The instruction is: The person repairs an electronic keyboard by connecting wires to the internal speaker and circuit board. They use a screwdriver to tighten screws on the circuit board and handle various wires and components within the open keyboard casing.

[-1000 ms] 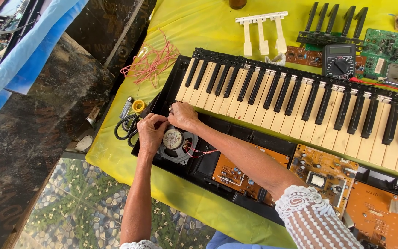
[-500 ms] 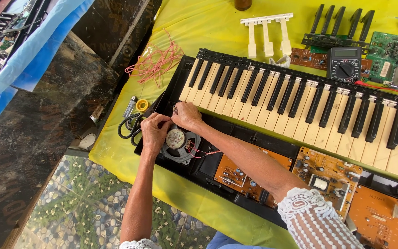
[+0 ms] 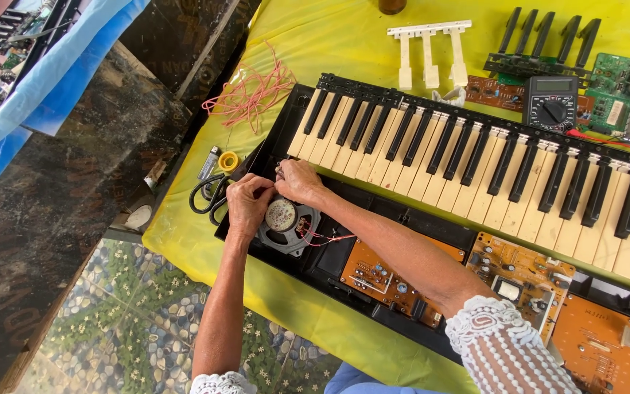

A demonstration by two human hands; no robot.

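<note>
My left hand (image 3: 246, 204) and right hand (image 3: 299, 181) meet, fingers pinched together over something too small to identify, at the upper edge of the round speaker (image 3: 286, 222) seated in the left end of the opened keyboard (image 3: 475, 157). Scissors (image 3: 209, 195) lie just left on the yellow-covered table (image 3: 184, 241).
</note>
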